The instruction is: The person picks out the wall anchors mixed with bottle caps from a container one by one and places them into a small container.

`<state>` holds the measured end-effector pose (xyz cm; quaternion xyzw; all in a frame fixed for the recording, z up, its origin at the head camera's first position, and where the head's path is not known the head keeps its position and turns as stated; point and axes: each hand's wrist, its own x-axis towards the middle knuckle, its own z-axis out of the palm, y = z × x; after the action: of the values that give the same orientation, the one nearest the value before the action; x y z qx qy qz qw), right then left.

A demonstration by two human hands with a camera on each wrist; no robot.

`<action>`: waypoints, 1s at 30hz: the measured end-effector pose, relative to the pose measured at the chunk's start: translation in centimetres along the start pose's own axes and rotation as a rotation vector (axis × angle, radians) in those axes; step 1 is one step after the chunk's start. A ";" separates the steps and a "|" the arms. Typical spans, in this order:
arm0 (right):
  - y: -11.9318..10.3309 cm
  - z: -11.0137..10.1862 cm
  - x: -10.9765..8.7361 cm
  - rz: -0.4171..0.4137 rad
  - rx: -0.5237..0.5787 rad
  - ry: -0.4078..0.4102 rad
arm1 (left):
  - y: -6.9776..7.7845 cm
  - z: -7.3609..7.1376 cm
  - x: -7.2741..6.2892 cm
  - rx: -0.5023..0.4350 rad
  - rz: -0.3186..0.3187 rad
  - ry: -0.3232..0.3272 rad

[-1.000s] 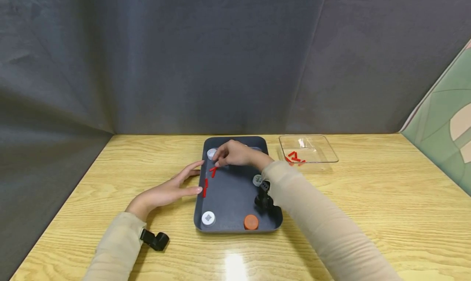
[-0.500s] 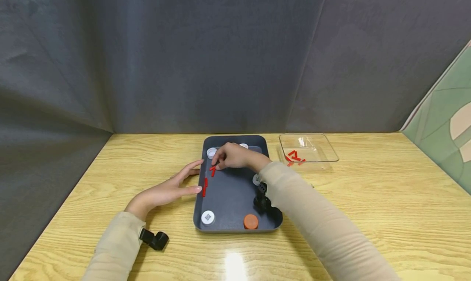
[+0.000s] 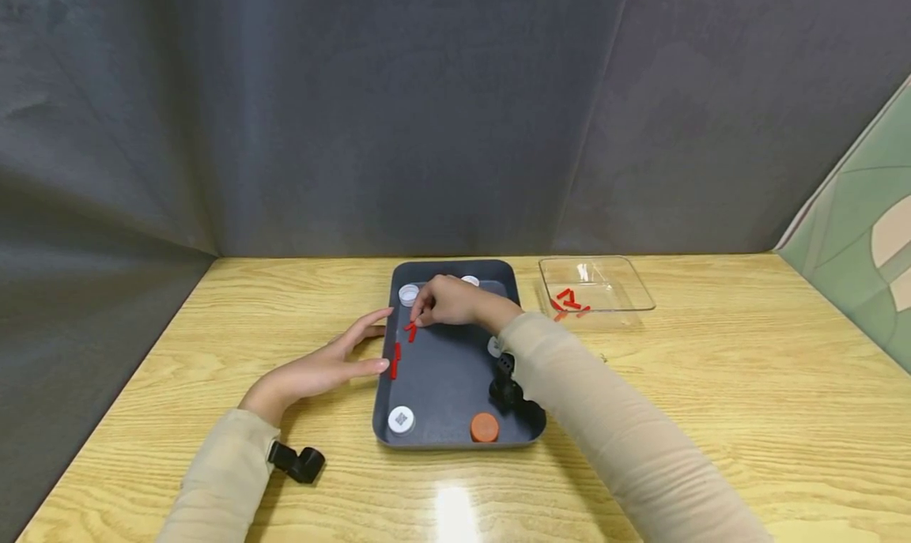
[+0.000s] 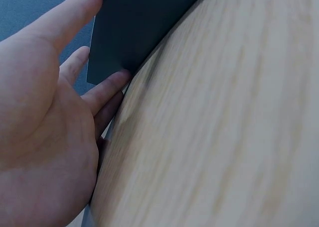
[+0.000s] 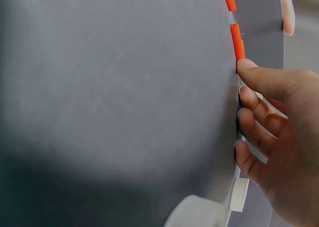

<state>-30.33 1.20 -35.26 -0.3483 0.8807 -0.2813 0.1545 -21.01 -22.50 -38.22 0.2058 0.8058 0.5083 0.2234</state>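
A dark grey tray point(image 3: 448, 385) lies on the wooden table. Inside it, along the left side, are several small red sticks point(image 3: 395, 361). My right hand point(image 3: 455, 299) reaches over the tray's far left part. Its thumb and forefinger pinch a red stick point(image 3: 410, 326) that lies against another one. In the right wrist view the thumb tip meets the end of a red stick point(image 5: 238, 42); the forefinger is mostly hidden. My left hand point(image 3: 323, 373) has its fingers spread at the tray's left side. In the left wrist view its fingertips touch the tray's outer wall point(image 4: 129, 33).
Around the tray's inside stand a white cap point(image 3: 402, 420), an orange cap point(image 3: 485, 427), white caps point(image 3: 409, 294) at the far end and a pale cap point(image 3: 494, 347) partly behind the right wrist. A clear box point(image 3: 619, 286) with several red sticks stands at the back right.
My right hand has come slightly nearer at the red sticks, and the white cap behind it shows more. The left hand keeps its place at the tray's side.
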 end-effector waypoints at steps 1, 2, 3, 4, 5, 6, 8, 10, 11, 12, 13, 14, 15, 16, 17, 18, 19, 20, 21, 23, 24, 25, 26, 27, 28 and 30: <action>0.0 -0.1 -0.1 0.003 0.000 -0.002 | 0.0 0.0 0.0 -0.002 0.001 -0.001; -0.1 -0.2 -0.1 0.003 -0.001 -0.003 | 0.1 0.0 0.0 -0.002 0.003 -0.001; -0.1 -0.2 -0.2 0.004 -0.003 -0.002 | 0.1 0.0 0.0 -0.001 0.003 -0.001; -0.1 -0.3 -0.2 0.005 -0.007 0.001 | 0.2 0.0 0.0 -0.002 0.004 -0.001; -0.2 -0.4 -0.2 0.006 -0.011 0.005 | 0.2 0.0 0.0 0.001 0.004 0.000; -0.2 -0.4 -0.3 0.007 -0.016 0.009 | 0.2 0.0 0.0 0.003 0.005 0.001; -0.2 -0.5 -0.3 0.011 -0.027 0.019 | 0.2 0.0 0.0 0.011 0.002 0.005; -0.3 -0.7 -0.4 0.020 -0.051 0.029 | 0.2 0.0 0.0 0.018 -0.001 0.010; -0.3 -0.8 -0.4 0.030 -0.065 0.035 | 0.1 0.0 0.0 0.020 -0.004 0.012; -0.3 -0.9 -0.5 0.038 -0.083 0.040 | 0.1 0.0 0.0 0.023 -0.004 0.014; -0.4 -1.0 -0.5 0.047 -0.097 0.048 | 0.1 0.0 0.0 0.024 -0.004 0.016; -0.4 -1.1 -0.6 0.056 -0.110 0.056 | 0.0 0.0 0.0 0.024 -0.003 0.017; -0.4 -1.2 -0.7 0.059 -0.120 0.065 | 0.0 0.0 0.0 0.025 -0.002 0.018; -0.5 -1.4 -0.8 0.059 -0.127 0.074 | 0.0 0.0 0.0 0.025 -0.001 0.018; -0.5 -1.5 -0.9 0.055 -0.130 0.083 | 0.1 0.1 0.0 0.025 -0.001 0.018; -0.6 -1.6 -1.0 0.045 -0.128 0.091 | 0.1 0.1 -0.1 0.026 0.000 0.018; -0.7 -1.8 -1.2 0.035 -0.124 0.099 | 0.1 0.1 -0.1 0.026 0.000 0.018; -0.7 -1.9 -1.3 0.025 -0.123 0.106 | 0.1 0.1 -0.1 0.026 0.000 0.017; -0.8 -2.1 -1.4 0.015 -0.123 0.113 | 0.1 0.1 -0.1 0.025 0.000 0.017; -1.0 -2.3 -1.7 -0.002 -0.114 0.126 | 0.1 0.1 -0.1 0.021 -0.001 0.015; -1.1 -2.4 -1.8 -0.007 -0.107 0.134 | 0.1 0.1 -0.1 0.018 0.000 0.014; -1.2 -2.5 -2.0 -0.011 -0.099 0.141 | 0.0 0.1 -0.1 0.016 0.003 0.014; -1.2 -2.6 -2.0 -0.016 -0.088 0.148 | -0.1 0.0 0.0 0.014 0.003 0.012; -1.3 -2.7 -2.1 -0.021 -0.077 0.153 | -0.1 0.0 0.0 0.011 0.004 0.010; -1.3 -2.8 -2.2 -0.028 -0.067 0.158 | -0.2 0.0 0.0 0.010 0.005 0.009; -1.4 -3.0 -2.5 -0.040 -0.046 0.166 | -0.3 0.0 0.0 0.007 0.005 0.005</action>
<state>-29.20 3.24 -31.87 -0.3447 0.8896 -0.2920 0.0675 -21.01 -22.64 -38.46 0.2071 0.8076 0.5067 0.2195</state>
